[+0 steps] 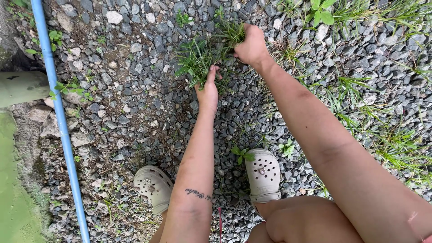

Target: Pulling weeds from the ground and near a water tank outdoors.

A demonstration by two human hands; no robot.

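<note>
- One pale green curved concrete edge (20, 87) at the far left, with a flat green surface below it; well apart from my hands.
- One long light-blue plastic pipe (60, 121), running top to bottom over the ground, left of my feet.
- One bed of grey crushed-stone gravel (135, 90), with bare brown soil showing between the stones; it carries everything here.
- Two cream perforated rubber clogs: the left clog (154, 186) and the right clog (263, 175), one on each of my feet, with a small leafy seedling between them.
- One left hand (208, 92), reaching forward and touching the lower edge of the weeds, fingers (211, 72) stretched nearly straight and holding nothing that I can see.
- One clump of green grassy weeds (202, 56), rooted in the gravel at top centre, between my two hands.
- One right hand (252, 45), closed in a fist on the upper right stems of that clump.
- Several more green grass tufts (387, 144) scattered along the right side; too many and too tangled to count.
- Risk, as I judge it: the stems may snap above the roots, since my fist sits high on the blades.
- Risk: loose stones may shift under my clogs while I lean this far forward.
</note>
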